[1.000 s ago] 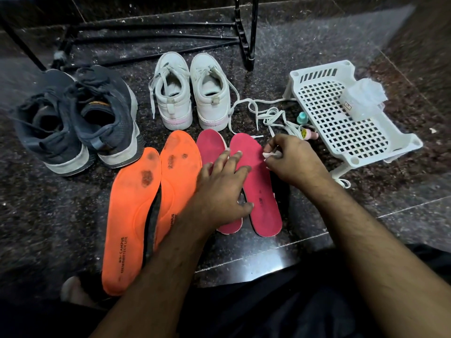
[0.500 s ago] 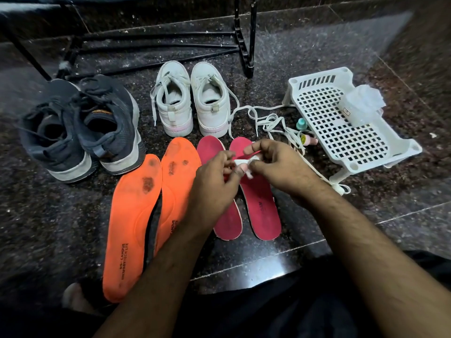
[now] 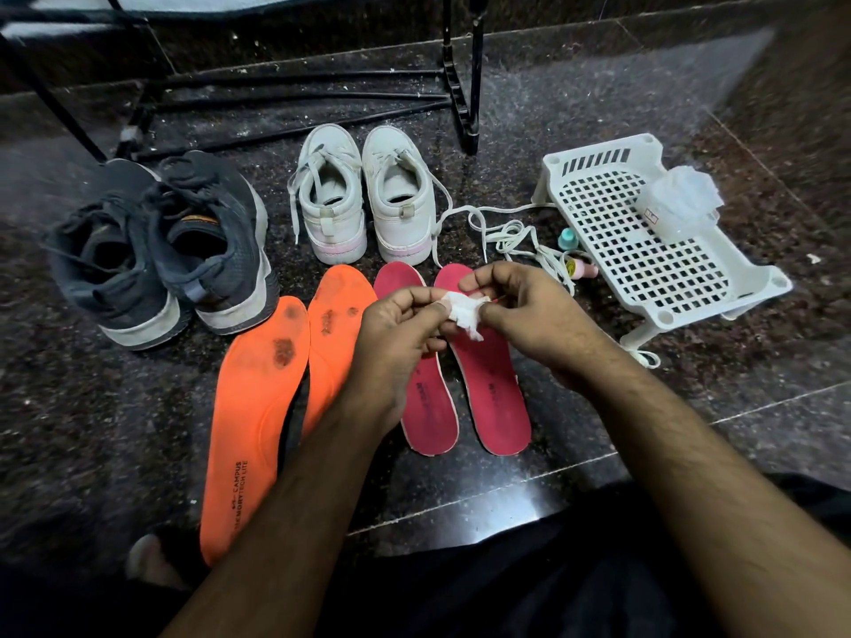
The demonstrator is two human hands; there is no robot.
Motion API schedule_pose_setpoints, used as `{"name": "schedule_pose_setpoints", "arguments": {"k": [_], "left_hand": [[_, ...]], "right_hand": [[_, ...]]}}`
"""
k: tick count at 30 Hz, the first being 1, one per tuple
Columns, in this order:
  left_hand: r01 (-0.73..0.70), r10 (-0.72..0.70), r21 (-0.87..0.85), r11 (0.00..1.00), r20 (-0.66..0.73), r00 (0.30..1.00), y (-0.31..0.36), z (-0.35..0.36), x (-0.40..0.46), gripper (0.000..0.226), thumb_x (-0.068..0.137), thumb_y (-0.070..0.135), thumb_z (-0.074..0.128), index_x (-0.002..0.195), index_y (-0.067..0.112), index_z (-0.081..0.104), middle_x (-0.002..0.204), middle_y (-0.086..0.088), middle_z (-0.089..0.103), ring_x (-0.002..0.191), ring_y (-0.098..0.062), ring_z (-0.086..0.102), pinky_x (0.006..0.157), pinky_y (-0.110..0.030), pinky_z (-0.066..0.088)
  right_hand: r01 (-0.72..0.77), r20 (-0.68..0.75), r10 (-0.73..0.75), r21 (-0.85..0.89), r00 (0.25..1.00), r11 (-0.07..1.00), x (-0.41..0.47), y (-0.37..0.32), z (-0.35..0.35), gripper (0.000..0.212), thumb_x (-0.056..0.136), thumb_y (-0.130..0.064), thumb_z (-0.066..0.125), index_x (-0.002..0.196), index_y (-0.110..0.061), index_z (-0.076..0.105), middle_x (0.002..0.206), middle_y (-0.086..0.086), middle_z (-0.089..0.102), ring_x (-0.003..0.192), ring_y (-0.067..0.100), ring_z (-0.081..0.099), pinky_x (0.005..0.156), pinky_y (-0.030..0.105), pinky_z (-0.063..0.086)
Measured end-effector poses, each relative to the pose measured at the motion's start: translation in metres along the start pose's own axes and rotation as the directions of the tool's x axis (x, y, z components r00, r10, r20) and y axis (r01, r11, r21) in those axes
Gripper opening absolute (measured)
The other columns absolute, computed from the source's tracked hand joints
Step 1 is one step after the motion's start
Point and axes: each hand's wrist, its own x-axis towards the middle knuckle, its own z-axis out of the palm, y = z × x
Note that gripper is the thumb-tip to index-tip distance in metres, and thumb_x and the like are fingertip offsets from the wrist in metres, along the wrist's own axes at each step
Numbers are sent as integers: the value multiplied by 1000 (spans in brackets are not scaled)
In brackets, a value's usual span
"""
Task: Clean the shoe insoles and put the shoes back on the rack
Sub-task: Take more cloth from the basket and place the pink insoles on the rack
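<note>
On the far left of my view the pair of dark grey shoes point(image 3: 156, 250) stands on the floor point(image 3: 92, 430), heels toward me, the two touching each other. Just right of them and nearer to me lie the two orange insoles point(image 3: 281, 398), side by side with dark stains near their toe ends; the left one reaches down close to a bare foot point(image 3: 149, 561) at the bottom edge. Behind, the black shoe rack point(image 3: 294, 92) stands against the wall, and in front of it sits the pair of white shoes point(image 3: 364, 198), heels toward me, laces loose.

My left hand point(image 3: 398, 333) is raised above the two pink insoles point(image 3: 460, 384), fingers curled, pinching one side of a small crumpled white wipe point(image 3: 466, 311). My right hand point(image 3: 525, 310) pinches the other side of that wipe between thumb and fingers, so both hands are clamped on it together. The pink insoles lie flat on the floor beneath, partly hidden by the hands.

A loose white lace point(image 3: 511, 234) trails rightward to a small bottle with a teal cap point(image 3: 568, 239) and another pinkish small bottle point(image 3: 581, 269), both just beside a white plastic basket point(image 3: 644, 255). A clear bag point(image 3: 679, 204) rests on the basket.
</note>
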Motion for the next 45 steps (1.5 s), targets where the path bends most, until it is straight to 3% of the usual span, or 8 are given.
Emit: {"name": "schedule_pose_setpoints", "arguments": {"k": [9,14,20,22,26,33,37,45], "left_hand": [[-135,135,79,988,-2,991,17,33,-17,12,97,5,60,99,14,68,76,-2,68,63,-7,59,54,-21,40],[28,-35,-156,987,-43,998,32,62,-28,9,97,12,58,99,17,65,80,4,70,66,-9,60,54,-22,43],[150,-161,-275,950,-19,987,49,122,-28,12,94,16,52,96,18,64,78,4,69,64,-13,62,58,-27,45],[108,-113,-242,964,-8,994,52,146,-28,12,95,15,51,99,18,62,74,4,71,64,-12,63,57,-26,45],[66,-66,-253,965,11,998,58,185,-23,15,101,6,49,97,13,61,77,-2,71,61,-11,64,51,-22,49],[127,-121,-308,943,41,992,61,229,-3,19,96,-6,53,105,9,60,84,-10,66,54,-8,59,47,-19,39],[218,-193,-352,910,105,976,60,236,9,31,94,-14,44,109,9,59,92,-11,65,49,-3,53,38,-13,32],[286,-263,-343,895,112,958,40,239,23,25,97,-7,44,104,7,63,82,-8,66,62,-8,62,50,-15,48]], "right_hand": [[84,28,-83,-20,996,996,-23,-13,-20,20,102,-26,49,108,-18,66,76,-5,63,68,8,52,68,29,44],[145,43,-145,4,989,989,-42,-17,-50,21,93,-9,62,110,-19,67,94,-2,73,80,9,65,85,31,53],[115,-178,-106,41,978,992,-52,-15,-96,32,79,3,58,99,-19,72,90,0,76,67,15,64,63,37,54],[90,-260,-74,49,963,995,-51,-12,-110,33,78,1,55,96,-21,71,85,1,75,70,26,68,67,41,57],[84,-417,-80,-8,906,996,-48,-9,-140,30,78,-2,53,91,-22,70,82,-6,72,69,11,63,68,28,51],[-42,-591,-23,-96,807,994,-35,8,-180,32,83,-5,50,100,-26,66,90,-5,70,78,15,64,70,24,48],[-87,-646,3,-98,763,991,-24,19,-191,33,84,-6,47,101,-26,67,95,1,71,81,20,64,69,25,47],[-132,-658,-2,-153,753,979,-9,27,-194,27,82,-17,45,85,-26,71,80,-5,70,70,18,66,64,30,55]]}}
